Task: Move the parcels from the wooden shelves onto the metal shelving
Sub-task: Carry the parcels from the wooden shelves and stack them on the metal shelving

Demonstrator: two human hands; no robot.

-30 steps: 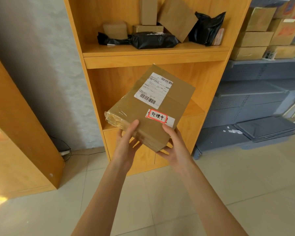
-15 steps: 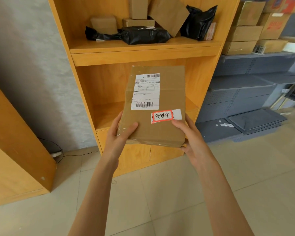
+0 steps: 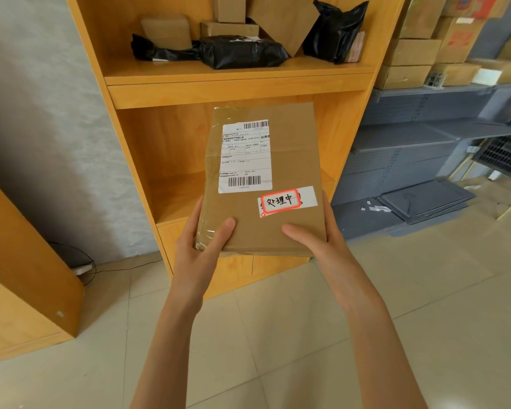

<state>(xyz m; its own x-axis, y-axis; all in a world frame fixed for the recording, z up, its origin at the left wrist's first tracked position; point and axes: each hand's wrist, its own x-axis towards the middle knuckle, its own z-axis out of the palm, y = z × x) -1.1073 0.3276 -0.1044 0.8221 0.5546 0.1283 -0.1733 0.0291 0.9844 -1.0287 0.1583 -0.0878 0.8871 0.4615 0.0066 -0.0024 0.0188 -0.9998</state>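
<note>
facing the wooden shelves [image 3: 236, 93], a taped cardboard parcel [image 3: 289, 172] is gripped at its near corners. it is grasped by the fingers of the left hand [image 3: 199, 246] and right hand [image 3: 319, 234], thumbs on top.

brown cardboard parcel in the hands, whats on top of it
On the brown cardboard parcel: a white barcode shipping label, a red-bordered handwritten sticker and both thumbs, left hand, right hand. Its underside is hidden.

Bright, even daylight; soft shadows; wide-angle bending at edges; slight blur far right.
</note>
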